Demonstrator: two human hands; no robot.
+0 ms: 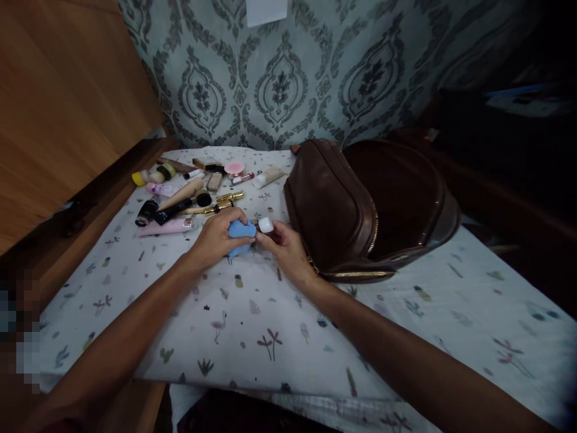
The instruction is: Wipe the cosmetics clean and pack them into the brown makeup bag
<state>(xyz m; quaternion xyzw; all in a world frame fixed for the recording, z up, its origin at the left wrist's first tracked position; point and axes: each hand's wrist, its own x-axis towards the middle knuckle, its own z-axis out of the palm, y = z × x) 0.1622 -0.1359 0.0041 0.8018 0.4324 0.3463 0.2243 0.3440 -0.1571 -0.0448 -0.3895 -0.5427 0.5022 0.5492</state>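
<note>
My left hand [215, 238] is closed around a light blue cloth [240, 231], bunched between thumb and fingers. Facing it, my right hand [288, 248] grips a small bottle with a white cap [265, 225]; its dark body is mostly covered by my fingers. The cloth and the bottle meet, or nearly so, between the two hands. Close behind my left hand lie a pink tube [167, 227], a black tube [173, 210] and gold lipstick tubes [229, 196]. A brown leather bag [329, 192] with its gold zip undone stands just right of my right hand.
Toward the back left of the patterned tablecloth [252, 325] are a pink round compact [234, 169], a cream tube [268, 177] and several other cosmetics. A wooden panel [76, 90] rises at the left, and a patterned wall [279, 84] stands behind the table.
</note>
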